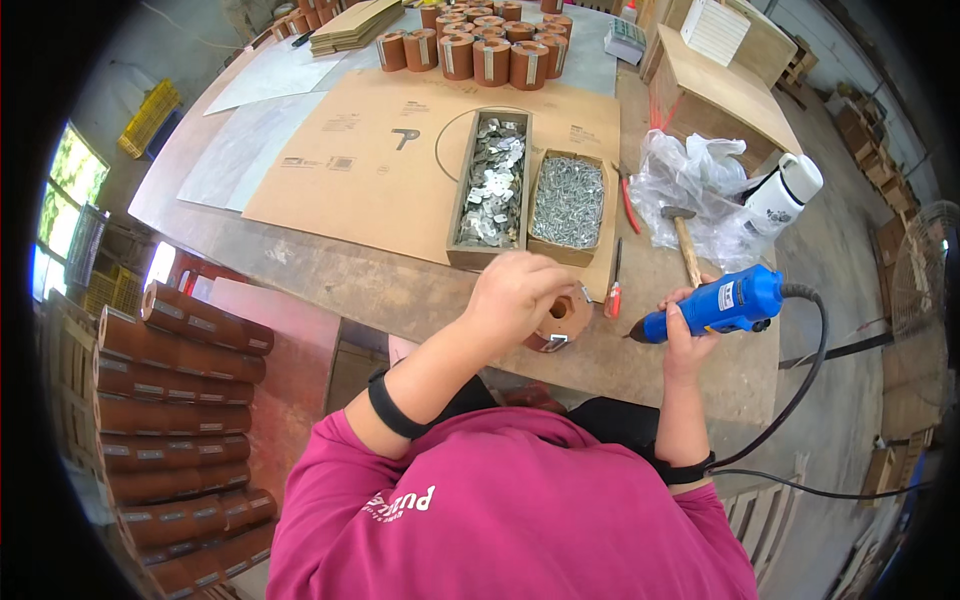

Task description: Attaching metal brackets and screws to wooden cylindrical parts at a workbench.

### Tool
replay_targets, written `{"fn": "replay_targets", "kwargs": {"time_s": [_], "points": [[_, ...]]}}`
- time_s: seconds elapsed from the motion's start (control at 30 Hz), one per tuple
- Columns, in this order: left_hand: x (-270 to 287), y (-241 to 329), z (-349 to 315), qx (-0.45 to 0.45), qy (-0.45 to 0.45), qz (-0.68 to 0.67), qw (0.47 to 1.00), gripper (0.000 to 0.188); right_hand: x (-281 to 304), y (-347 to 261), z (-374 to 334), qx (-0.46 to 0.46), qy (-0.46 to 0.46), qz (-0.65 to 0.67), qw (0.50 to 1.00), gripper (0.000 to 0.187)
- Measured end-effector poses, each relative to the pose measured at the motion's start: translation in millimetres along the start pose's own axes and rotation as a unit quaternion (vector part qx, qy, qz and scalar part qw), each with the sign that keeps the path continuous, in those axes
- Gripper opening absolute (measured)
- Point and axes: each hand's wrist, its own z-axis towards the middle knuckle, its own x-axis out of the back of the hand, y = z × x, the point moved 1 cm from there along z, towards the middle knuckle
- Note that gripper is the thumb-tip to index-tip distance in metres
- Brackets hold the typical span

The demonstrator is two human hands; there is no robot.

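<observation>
My right hand [686, 335] is wrapped round a corded blue power screwdriver [715, 303], its dark tip pointing left, low over the table. My left hand [515, 300] is closed, its fingertips bent down at the upper rim of a short brown cylinder [565, 318] with a round hole in its middle. What those fingertips pinch, if anything, is too small to make out. The hand hides part of the cylinder, which sits near the table's front edge. A small metal piece shows on the cylinder's near side.
Beyond my left hand are a long box of flat metal pieces [495, 180] and a box of screws [568, 200]. A red-handled screwdriver [613, 300], a hammer [685, 245], plastic bags [690, 185] and a white bottle [785, 190] lie rightward. Brown cylinders [490, 62] stand at the back.
</observation>
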Motion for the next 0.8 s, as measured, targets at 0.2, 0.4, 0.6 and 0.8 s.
{"fn": "replay_targets", "kwargs": {"time_s": [0.2, 0.4, 0.6, 0.8], "points": [[-8, 9, -31, -0.047, -0.022, -0.003, 0.999, 0.023, -1, -3, 2, -0.017, 0.004, 0.003, 1.000, 0.054], [-3, 14, -44, -0.025, -0.109, 0.004, 0.994, 0.021, -1, -4, 0, -0.017, -0.001, 0.016, 1.000, 0.056], [-9, 18, -55, 0.075, -0.008, -0.005, 0.997, 0.027, -4, -7, -1, -0.021, -0.003, 0.019, 1.000, 0.055], [-19, 10, -63, 0.046, 0.001, -0.011, 0.999, 0.028, -3, -7, 0, -0.019, -0.002, 0.004, 1.000, 0.054]]}}
